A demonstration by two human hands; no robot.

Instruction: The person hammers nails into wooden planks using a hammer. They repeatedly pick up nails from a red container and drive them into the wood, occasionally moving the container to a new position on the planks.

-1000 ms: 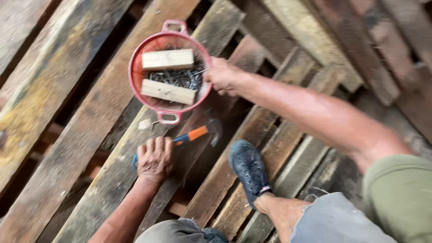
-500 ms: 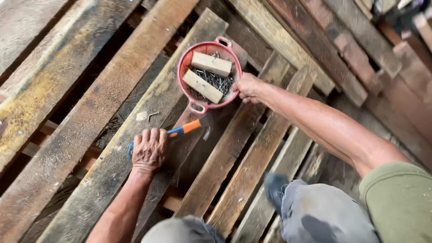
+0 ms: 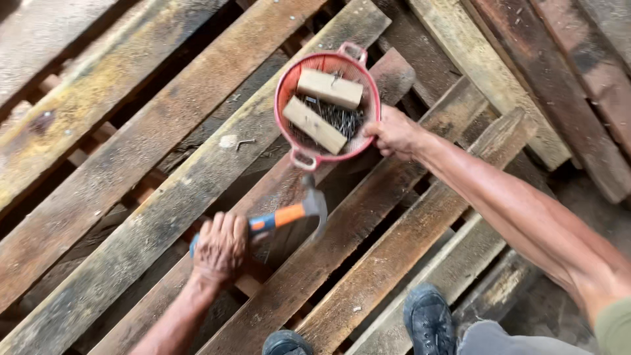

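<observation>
Gripping the rim of a round red plastic basket with loop handles (image 3: 287, 92), the person's right hand (image 3: 393, 133) sits right of centre in the upper half of the frame, fingers curled over the basket's right edge and the bare forearm running down to the lower right corner. Inside the basket lie two short pale wooden blocks (image 3: 330, 88), one near the top and one slanting below it, with a heap of grey steel nails (image 3: 342, 118) between and beneath them. Lower left of centre, the left hand (image 3: 219, 248) is wrapped tight around the blue-and-orange handle of a claw hammer (image 3: 294, 213), whose dark steel head points toward the right, just below the basket's lower handle and apart from it. Both hands work over a bed of weathered, stained timber planks (image 3: 131, 171) laid on a diagonal from lower left to upper right, with dark gaps between them. A single bent nail (image 3: 246, 142) rests on the wide plank left of the basket, beside a small pale chip of wood. Along the bottom edge, the toes of two dark worn shoes (image 3: 428, 319) stand on the planks.
</observation>
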